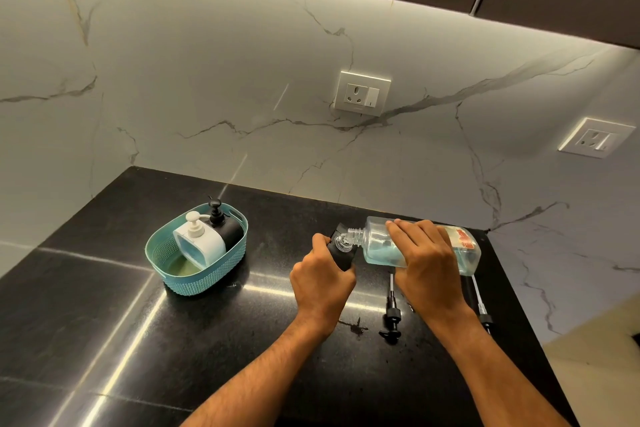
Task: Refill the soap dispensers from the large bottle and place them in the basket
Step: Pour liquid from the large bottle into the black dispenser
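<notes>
The black stone counter (214, 340) runs under everything, backed by a white veined wall (207, 80) with two sockets, one (362, 94) straight ahead and one (596, 137) off to my right. On the counter to my left sits the teal basket (173, 274), already holding a white dispenser (204, 243) and a black dispenser (227, 230), both with pumps on, leaning against each other.

My right hand (424, 263) is wrapped over the large clear bottle (377, 246), tipped almost flat so its open neck meets the mouth of the small dark dispenser (343, 255). A little bluish soap lies along the bottle's lower side. Its label (462, 240) shows red marks, but I cannot read them.

My left hand (320, 279) grips that dark dispenser, fingers curled tight round it, tilting it towards the bottle.

A loose black pump (391, 317) lies on the counter between my wrists; a second pump (483, 312) lies just right of my right wrist. A small dark splash (355, 325) marks the stone near the first pump.
</notes>
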Available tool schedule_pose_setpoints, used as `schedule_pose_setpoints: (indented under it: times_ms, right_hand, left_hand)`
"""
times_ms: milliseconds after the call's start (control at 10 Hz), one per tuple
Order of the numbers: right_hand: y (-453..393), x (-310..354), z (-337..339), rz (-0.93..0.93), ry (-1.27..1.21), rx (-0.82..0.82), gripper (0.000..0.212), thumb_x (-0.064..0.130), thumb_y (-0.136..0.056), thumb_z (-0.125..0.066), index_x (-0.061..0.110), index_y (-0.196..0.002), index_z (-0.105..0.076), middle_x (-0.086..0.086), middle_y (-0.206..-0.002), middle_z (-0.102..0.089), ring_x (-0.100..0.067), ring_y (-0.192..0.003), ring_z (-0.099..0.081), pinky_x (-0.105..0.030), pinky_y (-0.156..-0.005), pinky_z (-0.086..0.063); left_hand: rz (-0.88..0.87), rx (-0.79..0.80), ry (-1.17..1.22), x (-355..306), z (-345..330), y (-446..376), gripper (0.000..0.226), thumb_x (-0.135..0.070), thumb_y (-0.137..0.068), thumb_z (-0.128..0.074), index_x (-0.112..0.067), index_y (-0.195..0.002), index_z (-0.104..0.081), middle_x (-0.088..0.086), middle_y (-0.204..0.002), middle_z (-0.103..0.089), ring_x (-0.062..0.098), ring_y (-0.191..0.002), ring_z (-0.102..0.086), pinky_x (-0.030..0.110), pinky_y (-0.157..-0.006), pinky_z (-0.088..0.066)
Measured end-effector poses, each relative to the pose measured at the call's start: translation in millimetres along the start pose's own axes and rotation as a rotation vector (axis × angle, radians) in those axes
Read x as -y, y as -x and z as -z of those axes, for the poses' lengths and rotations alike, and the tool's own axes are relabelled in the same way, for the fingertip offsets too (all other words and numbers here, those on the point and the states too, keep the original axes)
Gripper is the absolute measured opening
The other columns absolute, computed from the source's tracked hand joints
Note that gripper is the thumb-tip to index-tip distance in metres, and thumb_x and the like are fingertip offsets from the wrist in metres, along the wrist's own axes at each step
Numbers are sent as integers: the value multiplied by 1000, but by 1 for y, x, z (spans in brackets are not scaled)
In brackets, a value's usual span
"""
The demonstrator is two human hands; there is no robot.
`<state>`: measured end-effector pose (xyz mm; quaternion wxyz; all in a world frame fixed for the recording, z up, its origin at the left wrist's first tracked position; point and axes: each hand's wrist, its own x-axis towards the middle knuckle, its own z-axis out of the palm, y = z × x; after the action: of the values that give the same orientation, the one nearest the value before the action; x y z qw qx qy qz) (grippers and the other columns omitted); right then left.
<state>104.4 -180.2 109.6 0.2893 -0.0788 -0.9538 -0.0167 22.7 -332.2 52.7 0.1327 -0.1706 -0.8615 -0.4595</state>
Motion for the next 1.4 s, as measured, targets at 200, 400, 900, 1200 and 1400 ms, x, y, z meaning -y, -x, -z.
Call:
schedule_pose_setpoints:
  times_ms: [200, 400, 900, 1200, 1400]
  right_hand:
    - [-1, 0, -1, 2, 2, 10, 75, 2, -54, -96, 3, -124, -70, -14, -116, -72, -33, -107, -66, -47, -89, -57]
    - [-1, 0, -2, 1, 0, 14, 75, 3, -54, -97, 4, -124, -70, -14, -116, -72, -33, -107, -66, -48, -89, -57]
    - [-4, 0, -4, 6, 5, 9, 75, 5, -53, -98, 4, -123, -70, -14, -116, -73, -33, -106, -67, -46, -89, -56]
    - [-5, 1, -4, 12, 11, 6, 75, 4, -51, -98, 3, -121, -71, -14, -114, -73, -34, -103, -67, -47, -87, -57]
    - [-6, 1, -4, 13, 10, 7, 76, 4, -50, -99, 3, -121, -71, -14, -114, -73, -34, -103, -68, -46, -87, -57]
  left_hand:
    - [-3, 3, -2, 1, 0, 0, 46, -39, -76, -88, -17, -104, -59, 0, -87, -77, 20, -76, -76, 31, -59, -60]
    - [0, 9, 0, 3, 0, 0, 46, -39, -77, -87, -17, -105, -58, -1, -89, -77, 19, -77, -76, 30, -60, -61]
    - [9, 10, 2, 2, 1, -2, 44, -41, -78, -85, -17, -104, -58, 0, -87, -77, 19, -75, -75, 29, -59, -58]
    - [14, 5, 1, 3, 0, -2, 45, -43, -78, -85, -18, -104, -58, -1, -87, -77, 19, -75, -75, 29, -59, -58]
    - [22, 9, 2, 4, 0, -3, 46, -45, -79, -85, -19, -104, -57, -2, -88, -77, 18, -76, -75, 29, -60, -59]
